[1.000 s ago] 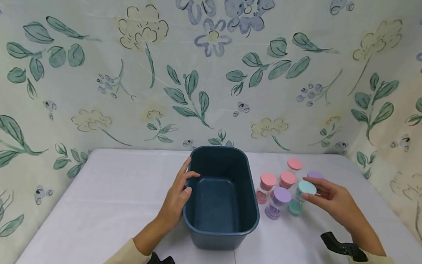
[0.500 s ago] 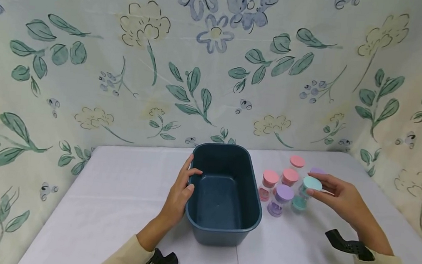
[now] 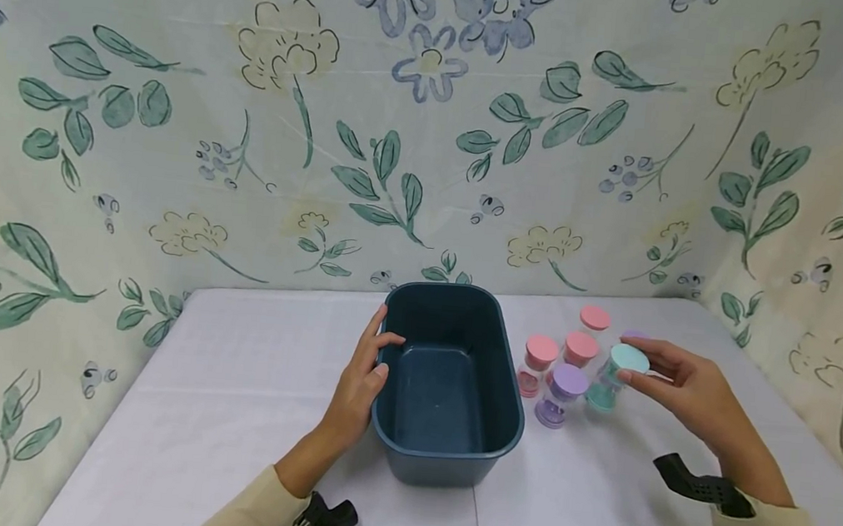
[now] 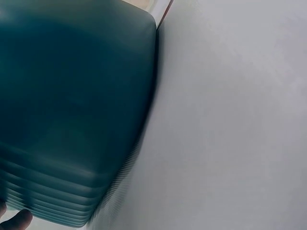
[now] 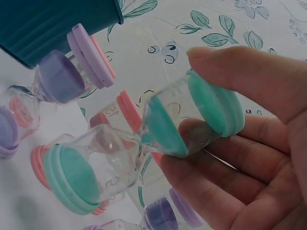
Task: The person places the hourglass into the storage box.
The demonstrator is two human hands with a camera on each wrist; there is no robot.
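A dark teal plastic bin (image 3: 442,457) stands mid-table, and nothing shows inside it. My left hand (image 3: 378,353) holds its left rim, thumb hooked over the edge; the left wrist view shows only the bin's outer wall (image 4: 72,120) and one fingertip (image 4: 17,220). My right hand (image 3: 634,369) pinches the top cap of a teal sand timer (image 3: 610,380), which leans to the right. Up close, my fingers (image 5: 240,72) wrap the teal sand timer's (image 5: 144,153) upper cap. Pink sand timers (image 3: 540,355) and a purple sand timer (image 3: 564,388) stand between it and the bin.
A white cloth covers the table (image 3: 244,398), and floral-printed walls close it in at the back and right. More pink-capped timers (image 3: 595,318) stand behind the group. The right wrist view shows a purple timer (image 5: 72,72) beside the bin's corner (image 5: 53,24).
The teal sand timer's top has leaned slightly up and to the right in my right hand. My left hand stays on the bin's rim.
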